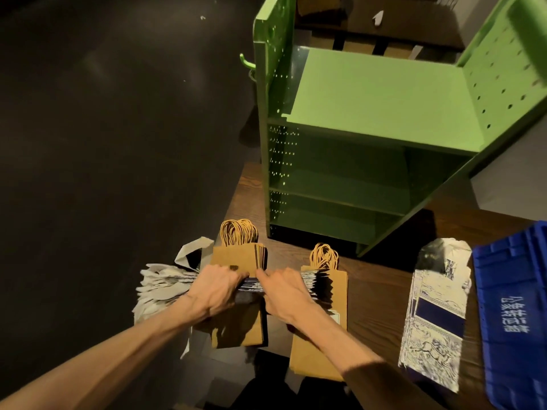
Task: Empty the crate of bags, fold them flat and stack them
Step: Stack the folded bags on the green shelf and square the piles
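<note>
At the near edge of the desk (pixel 381 294), both hands grip one thick bundle of flat bags.

The left hand (pixel 214 287) and right hand (pixel 285 292) sit side by side, fingers curled over the bundle of bags (pixel 251 284), which is held edge-up just above two stacks of brown paper bags (pixel 236 329) with twine handles. To do this well, I would square the edges with even pressure before laying the bundle flat. A printed blue-and-white stack (pixel 435 315) lies to the right, beside the blue crate (pixel 515 315). Beyond stands a green shelf unit (pixel 384 113).
</note>
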`<action>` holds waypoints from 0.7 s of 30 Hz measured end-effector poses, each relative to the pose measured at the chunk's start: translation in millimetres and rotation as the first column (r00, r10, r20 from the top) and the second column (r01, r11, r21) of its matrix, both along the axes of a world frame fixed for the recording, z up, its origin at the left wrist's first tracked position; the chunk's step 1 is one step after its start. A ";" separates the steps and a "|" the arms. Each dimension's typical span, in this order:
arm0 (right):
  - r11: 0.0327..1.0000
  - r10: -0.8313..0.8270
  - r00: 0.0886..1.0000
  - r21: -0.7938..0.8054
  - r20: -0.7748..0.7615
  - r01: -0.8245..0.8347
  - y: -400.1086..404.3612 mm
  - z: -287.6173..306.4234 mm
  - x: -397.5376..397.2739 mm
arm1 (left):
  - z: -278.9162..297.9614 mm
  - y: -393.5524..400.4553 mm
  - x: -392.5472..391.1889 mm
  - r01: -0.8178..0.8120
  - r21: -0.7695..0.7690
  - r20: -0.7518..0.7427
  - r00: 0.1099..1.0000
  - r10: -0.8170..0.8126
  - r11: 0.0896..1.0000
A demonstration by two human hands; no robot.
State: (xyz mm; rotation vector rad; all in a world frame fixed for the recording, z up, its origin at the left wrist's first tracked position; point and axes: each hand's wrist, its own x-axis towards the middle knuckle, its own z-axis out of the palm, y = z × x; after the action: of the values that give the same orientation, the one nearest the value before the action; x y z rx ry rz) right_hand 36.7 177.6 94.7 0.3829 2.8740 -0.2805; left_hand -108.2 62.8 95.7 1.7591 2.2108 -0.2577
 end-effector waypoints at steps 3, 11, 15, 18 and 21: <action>1.000 0.006 1.000 0.007 -0.030 -0.006 9.2 18.0 15.1 | 15.1 9.9 4.2 0.036 0.064 0.007 0.999 -0.036 0.997; 0.987 -0.126 0.990 0.088 -0.069 0.132 52.9 22.3 103.7 | 20.9 76.2 79.6 0.204 0.094 -0.055 0.978 -0.199 0.975; 0.970 -0.216 0.975 0.109 -0.046 0.219 72.4 13.2 138.1 | 10.9 108.4 111.5 0.244 0.098 -0.051 0.969 -0.240 0.965; 0.959 -0.268 0.963 0.095 -0.017 0.269 79.8 -13.7 151.3 | -13.7 123.9 124.2 0.260 0.069 -0.015 0.966 -0.259 0.963; 0.948 -0.317 0.948 0.034 0.038 0.316 77.7 -52.5 158.3 | -46.9 128.7 132.2 0.269 -0.002 -0.013 0.963 -0.269 0.963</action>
State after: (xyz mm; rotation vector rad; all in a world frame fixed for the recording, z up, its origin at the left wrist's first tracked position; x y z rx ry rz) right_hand 195.0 255.3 42.2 0.8485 2.7675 -0.2824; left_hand 24.0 191.6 48.9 2.0620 1.9751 -0.3295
